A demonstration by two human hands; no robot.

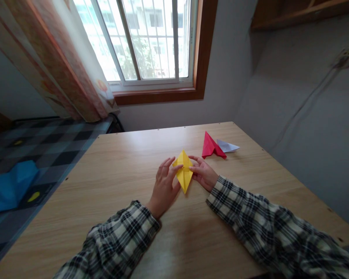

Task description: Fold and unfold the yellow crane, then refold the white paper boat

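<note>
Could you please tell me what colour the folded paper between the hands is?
Yellow folded diamond-shaped paper, clearest in the head view.

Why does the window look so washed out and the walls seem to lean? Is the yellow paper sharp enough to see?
Head view: daylight blows out the window, leaving the room dim; the wide lens bends the walls and the table edges. The yellow folded paper between the left hand and right hand is fairly sharp, its creases visible.

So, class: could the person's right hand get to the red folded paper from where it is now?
Probably yes. The right hand rests at the yellow folded paper, and the red folded paper lies just beyond it on bare table, with nothing between them.
</note>
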